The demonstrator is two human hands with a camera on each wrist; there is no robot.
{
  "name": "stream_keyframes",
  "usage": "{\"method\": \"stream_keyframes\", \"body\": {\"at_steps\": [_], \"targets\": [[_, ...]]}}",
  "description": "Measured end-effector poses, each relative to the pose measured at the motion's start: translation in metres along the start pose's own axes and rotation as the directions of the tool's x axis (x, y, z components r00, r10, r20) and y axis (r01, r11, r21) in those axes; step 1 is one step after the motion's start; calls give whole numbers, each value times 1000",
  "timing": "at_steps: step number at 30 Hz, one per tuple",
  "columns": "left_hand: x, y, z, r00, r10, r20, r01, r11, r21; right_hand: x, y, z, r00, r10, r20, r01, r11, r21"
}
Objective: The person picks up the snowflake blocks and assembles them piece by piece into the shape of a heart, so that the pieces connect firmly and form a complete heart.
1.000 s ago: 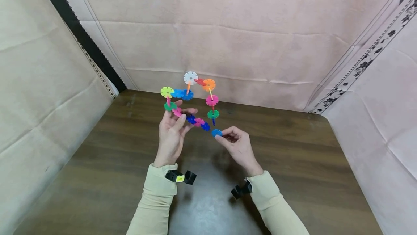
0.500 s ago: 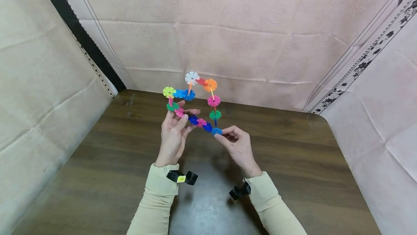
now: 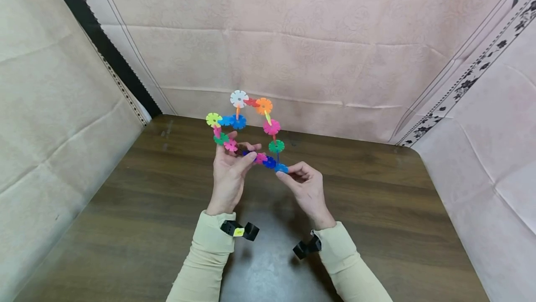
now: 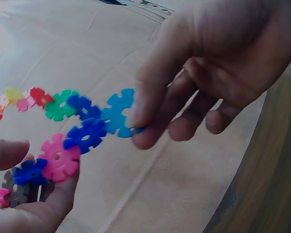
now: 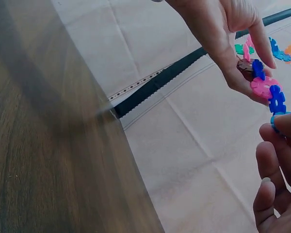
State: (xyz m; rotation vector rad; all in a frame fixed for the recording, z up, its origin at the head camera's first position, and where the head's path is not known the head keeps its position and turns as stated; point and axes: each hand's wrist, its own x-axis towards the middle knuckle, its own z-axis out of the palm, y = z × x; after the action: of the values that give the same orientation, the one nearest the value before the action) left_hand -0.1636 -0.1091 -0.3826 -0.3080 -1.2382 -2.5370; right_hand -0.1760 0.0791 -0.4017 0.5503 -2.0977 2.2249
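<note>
A loop of notched plastic snowflake discs, among them a white disc (image 3: 239, 99) and an orange disc (image 3: 264, 106), is held above the table. My left hand (image 3: 230, 178) grips its lower left side near a pink disc (image 4: 60, 158); thumb and fingers partly hide the discs there. My right hand (image 3: 304, 190) pinches a light blue disc (image 4: 120, 112) between thumb and forefinger at the loop's lower right corner. This disc meets a dark blue disc (image 4: 85, 136), and another dark blue disc (image 4: 83, 107) runs up toward the green disc (image 3: 276, 146). How deeply their slots interlock cannot be told.
Below both hands lies a brown wood-grain table (image 3: 377, 209). Pale cloth (image 3: 318, 60) rises behind it and on both sides, with a dark strip (image 3: 104, 41) at the left corner. Each sleeve cuff carries a small black camera (image 3: 307, 247).
The gap between the light blue disc and the loop has closed. My left hand has shifted right, its thumb now farther along the chain. The loop's top has tilted slightly left; my right hand barely moved.
</note>
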Motion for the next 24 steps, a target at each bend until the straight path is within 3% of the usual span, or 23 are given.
{"method": "stream_keyframes", "body": {"at_steps": [9,24], "targets": [[-2,-8,8,997,69,19,-67,994,-88,-2,-2,5,999,-34,17,33,999,32],[-2,-9,10,994,107,23,-105,992,-70,-4,-5,9,996,-91,-13,91,996,-17]]}}
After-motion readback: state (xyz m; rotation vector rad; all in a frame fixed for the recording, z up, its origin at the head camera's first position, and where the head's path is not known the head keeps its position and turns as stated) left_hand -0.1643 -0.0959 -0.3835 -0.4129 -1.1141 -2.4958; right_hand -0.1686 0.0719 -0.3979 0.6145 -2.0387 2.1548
